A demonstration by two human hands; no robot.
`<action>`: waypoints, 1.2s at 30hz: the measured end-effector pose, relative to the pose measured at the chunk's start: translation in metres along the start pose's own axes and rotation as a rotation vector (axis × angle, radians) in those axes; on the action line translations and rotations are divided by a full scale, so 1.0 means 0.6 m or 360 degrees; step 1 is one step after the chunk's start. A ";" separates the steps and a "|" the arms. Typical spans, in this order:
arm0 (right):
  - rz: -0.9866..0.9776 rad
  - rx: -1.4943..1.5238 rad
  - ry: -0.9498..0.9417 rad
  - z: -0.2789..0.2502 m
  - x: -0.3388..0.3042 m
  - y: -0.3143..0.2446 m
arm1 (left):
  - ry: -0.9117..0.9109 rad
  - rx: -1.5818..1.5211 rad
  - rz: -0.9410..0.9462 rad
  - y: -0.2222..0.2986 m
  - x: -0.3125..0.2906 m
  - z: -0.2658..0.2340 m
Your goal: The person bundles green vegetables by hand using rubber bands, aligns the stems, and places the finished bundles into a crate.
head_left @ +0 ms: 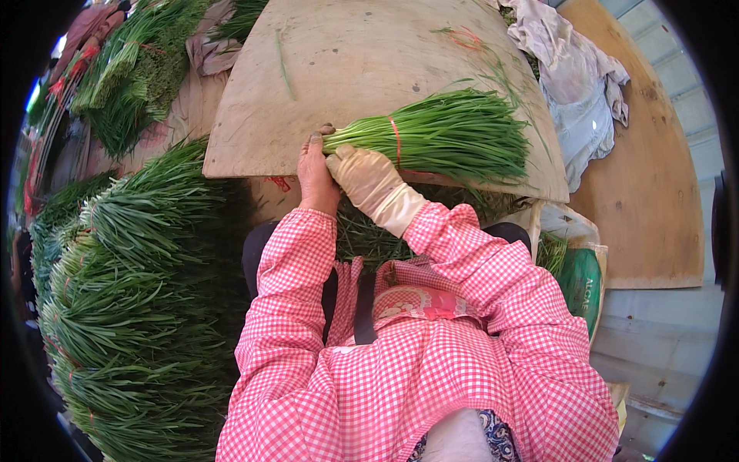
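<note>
A bunch of garlic chives (462, 137) lies across the near edge of a wooden board (339, 54). Its pale stem ends point left and its green leaf tips fan out to the right. One red band (396, 138) circles the stems. My left hand (316, 175), bare, is closed about the cut stem ends, with its thumb up against them. My right hand (371, 182), in a cream glove, grips the stems from the near side, between the left hand and the band. The undersides of the fingers are hidden.
Several banded chive bunches (131, 308) are stacked on my left. More greens (138, 69) lie at the far left. A crumpled cloth (570, 69) hangs over the board's right side, beside another wooden panel (647, 169). A green-and-white sack (579, 285) stands near my right knee.
</note>
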State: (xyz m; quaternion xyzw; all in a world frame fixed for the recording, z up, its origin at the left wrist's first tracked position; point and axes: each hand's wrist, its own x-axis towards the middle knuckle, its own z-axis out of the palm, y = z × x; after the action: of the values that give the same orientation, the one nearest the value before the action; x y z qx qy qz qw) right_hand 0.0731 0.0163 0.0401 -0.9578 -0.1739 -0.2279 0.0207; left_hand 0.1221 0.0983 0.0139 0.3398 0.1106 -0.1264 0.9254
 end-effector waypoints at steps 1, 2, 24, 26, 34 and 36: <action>0.0046 0.0007 -0.0017 0.005 0.000 -0.001 | -0.0015 -0.0025 -0.0022 0.001 -0.004 0.002; 0.0093 0.0012 -0.0034 0.009 -0.002 0.000 | -0.0030 -0.0049 -0.0045 -0.001 -0.004 0.005; 0.0696 0.0500 0.0190 -0.046 -0.080 0.112 | -0.0964 0.3357 0.1261 0.018 -0.060 0.079; 0.0737 0.0424 0.0197 -0.044 -0.078 0.110 | -0.0906 0.3441 0.1238 -0.002 -0.066 0.080; 0.0813 0.0163 0.0207 -0.012 -0.079 0.110 | -0.0806 0.3326 0.1365 -0.027 -0.051 0.056; 0.0823 0.0234 0.0264 -0.014 -0.082 0.113 | -0.0827 0.3324 0.1381 -0.031 -0.055 0.054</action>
State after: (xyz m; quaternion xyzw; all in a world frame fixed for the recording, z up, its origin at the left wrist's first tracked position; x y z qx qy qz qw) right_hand 0.0517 -0.0644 0.0287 -0.9444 0.0624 -0.2794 0.1617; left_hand 0.0892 0.0685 0.0367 0.9113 -0.3666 0.1058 0.1549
